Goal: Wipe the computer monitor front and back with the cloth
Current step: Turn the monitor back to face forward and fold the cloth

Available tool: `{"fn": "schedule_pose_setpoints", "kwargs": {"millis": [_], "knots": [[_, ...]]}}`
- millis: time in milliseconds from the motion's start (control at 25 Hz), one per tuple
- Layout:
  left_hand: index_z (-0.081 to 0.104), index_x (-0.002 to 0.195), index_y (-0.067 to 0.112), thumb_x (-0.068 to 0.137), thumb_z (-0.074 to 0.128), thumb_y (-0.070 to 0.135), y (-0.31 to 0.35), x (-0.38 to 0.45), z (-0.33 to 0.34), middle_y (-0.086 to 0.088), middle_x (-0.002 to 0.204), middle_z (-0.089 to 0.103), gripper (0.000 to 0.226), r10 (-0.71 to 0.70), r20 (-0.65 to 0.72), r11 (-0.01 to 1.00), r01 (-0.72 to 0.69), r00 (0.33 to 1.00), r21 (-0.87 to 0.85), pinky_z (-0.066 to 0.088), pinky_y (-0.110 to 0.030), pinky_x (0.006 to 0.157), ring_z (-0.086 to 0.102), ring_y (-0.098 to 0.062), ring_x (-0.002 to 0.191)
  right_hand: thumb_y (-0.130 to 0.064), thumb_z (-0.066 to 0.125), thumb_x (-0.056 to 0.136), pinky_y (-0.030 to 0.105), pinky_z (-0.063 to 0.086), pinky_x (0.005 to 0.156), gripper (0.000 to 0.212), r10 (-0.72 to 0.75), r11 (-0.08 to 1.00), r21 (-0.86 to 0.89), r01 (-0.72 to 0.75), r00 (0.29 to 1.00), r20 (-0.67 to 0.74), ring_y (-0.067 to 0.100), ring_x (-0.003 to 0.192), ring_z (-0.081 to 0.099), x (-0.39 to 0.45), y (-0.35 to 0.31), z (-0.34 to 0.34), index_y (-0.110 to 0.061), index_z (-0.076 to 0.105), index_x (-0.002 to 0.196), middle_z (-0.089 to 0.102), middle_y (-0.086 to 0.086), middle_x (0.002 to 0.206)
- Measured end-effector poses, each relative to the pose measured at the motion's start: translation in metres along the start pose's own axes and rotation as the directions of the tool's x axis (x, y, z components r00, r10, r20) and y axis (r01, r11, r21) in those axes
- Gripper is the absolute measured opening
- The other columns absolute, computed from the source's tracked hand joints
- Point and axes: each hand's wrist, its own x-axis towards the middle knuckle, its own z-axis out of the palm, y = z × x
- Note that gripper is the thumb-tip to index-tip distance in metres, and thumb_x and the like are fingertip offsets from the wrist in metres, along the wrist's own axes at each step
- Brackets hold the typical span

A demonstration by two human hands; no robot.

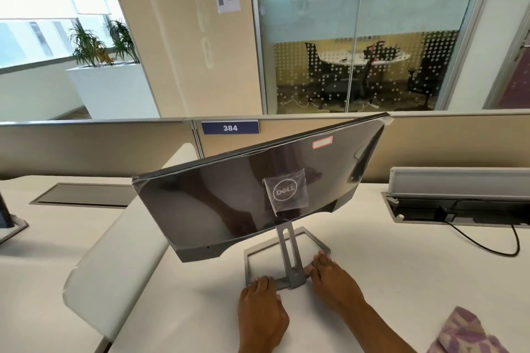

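A Dell computer monitor (229,195) stands on the white desk with its glossy dark back toward me, turned at an angle. Its grey square stand base (249,255) sits on the desk in front of me. My left hand (262,309) rests on the near left corner of the base. My right hand (334,281) lies on the near right side of the base, fingers flat on the frame. A purple and white patterned cloth (464,332) lies on the desk at the lower right, apart from both hands.
A low white divider panel (114,252) runs along the desk to the left. An open cable tray (459,203) with a black cable (487,246) sits at the right. A closed tray lid (83,195) and another monitor's stand (8,223) are at the left. Partition with "384" label (230,127) behind.
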Motion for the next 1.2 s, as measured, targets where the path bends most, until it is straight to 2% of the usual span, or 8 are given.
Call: {"fn": "schedule_pose_setpoints", "kwargs": {"millis": [200, 320, 520, 680, 800, 1000, 1080, 1200], "knots": [[0.078, 0.076, 0.022, 0.037, 0.087, 0.035, 0.007, 0.0, 0.0, 0.008, 0.075, 0.074, 0.043, -0.018, -0.008, 1.0, 0.018, 1.0, 0.013, 0.059, -0.028, 0.058, 0.071, -0.016, 0.06, -0.092, -0.03, 0.045, 0.035, 0.018, 0.124, 0.146, -0.027, 0.999, -0.026, 0.028, 0.999, 0.042, 0.019, 0.153, 0.021, 0.016, 0.011, -0.006, -0.018, 0.017, 0.161, 0.013, -0.001, 0.168], [0.074, 0.062, 0.021, 0.026, 0.089, 0.035, 0.022, -0.005, -0.006, 0.007, 0.06, 0.066, 0.042, -0.06, -0.016, 0.998, 0.06, 0.998, -0.034, 0.054, -0.029, 0.045, 0.064, -0.019, 0.046, -0.095, -0.033, 0.034, 0.035, 0.018, 0.124, 0.157, -0.028, 1.0, -0.01, 0.029, 0.997, 0.066, 0.019, 0.153, 0.021, 0.022, 0.013, -0.009, -0.017, 0.018, 0.16, 0.014, -0.001, 0.168], [0.069, 0.057, 0.013, 0.022, 0.083, 0.029, 0.043, -0.008, 0.011, 0.0, 0.058, 0.059, 0.042, -0.145, 0.0, 0.986, 0.144, 0.989, -0.087, 0.049, -0.035, 0.043, 0.065, -0.024, 0.05, -0.074, -0.004, 0.085, 0.035, 0.015, 0.125, 0.096, -0.056, 0.998, -0.028, 0.059, 0.994, 0.096, 0.02, 0.154, 0.017, 0.024, -0.003, -0.02, -0.018, 0.014, 0.161, 0.009, -0.003, 0.168], [0.069, 0.065, 0.0, 0.03, 0.069, 0.014, 0.067, -0.012, 0.014, -0.01, 0.061, 0.058, 0.038, -0.214, 0.015, 0.966, 0.214, 0.977, -0.146, 0.047, -0.036, 0.047, 0.065, -0.03, 0.054, -0.07, -0.001, 0.09, 0.031, 0.013, 0.123, 0.091, -0.055, 0.997, -0.043, 0.059, 0.993, 0.103, 0.017, 0.154, 0.018, 0.035, -0.009, -0.022, -0.017, 0.018, 0.16, 0.01, -0.001, 0.168], [0.074, 0.082, -0.006, 0.027, 0.075, 0.018, 0.078, -0.015, 0.011, -0.015, 0.073, 0.067, 0.059, -0.266, 0.109, 0.941, 0.282, 0.958, -0.186, 0.053, -0.04, 0.055, 0.068, -0.034, 0.065, -0.037, 0.019, 0.11, 0.03, 0.015, 0.121, 0.056, -0.042, 0.999, 0.003, 0.042, 0.993, 0.107, 0.019, 0.153, 0.02, 0.038, -0.014, -0.028, -0.011, 0.019, 0.16, 0.014, 0.006, 0.168], [0.072, 0.112, -0.003, 0.054, 0.068, 0.028, 0.086, -0.033, 0.006, -0.014, 0.108, 0.073, 0.065, -0.326, 0.157, 0.935, 0.343, 0.932, -0.092, 0.057, -0.04, 0.081, 0.071, -0.03, 0.099, -0.034, 0.026, 0.109, 0.039, 0.027, 0.118, 0.054, -0.024, 1.0, -0.007, 0.026, 0.977, 0.212, 0.029, 0.147, 0.033, 0.045, -0.015, -0.043, -0.012, 0.026, 0.158, 0.031, 0.01, 0.162], [0.054, 0.139, 0.005, 0.079, 0.055, 0.03, 0.08, -0.04, 0.006, -0.01, 0.139, 0.059, 0.066, -0.318, 0.046, 0.945, 0.32, 0.947, -0.064, 0.044, -0.038, 0.106, 0.055, -0.026, 0.13, -0.032, 0.027, 0.109, 0.039, 0.028, 0.117, 0.054, -0.03, 0.999, -0.013, 0.034, 0.97, 0.241, 0.032, 0.146, 0.035, 0.042, -0.02, -0.049, -0.011, 0.024, 0.158, 0.033, 0.014, 0.16], [0.041, 0.15, 0.012, 0.09, 0.049, 0.028, 0.065, -0.052, 0.001, -0.003, 0.153, 0.046, 0.063, -0.255, 0.01, 0.962, 0.254, 0.967, -0.103, 0.026, -0.033, 0.117, 0.04, -0.021, 0.143, -0.036, 0.026, 0.109, 0.039, 0.033, 0.112, 0.054, -0.049, 0.998, 0.033, 0.044, 0.983, 0.176, 0.034, 0.139, 0.044, 0.028, -0.022, -0.041, -0.008, 0.032, 0.155, 0.043, 0.017, 0.153]]}}
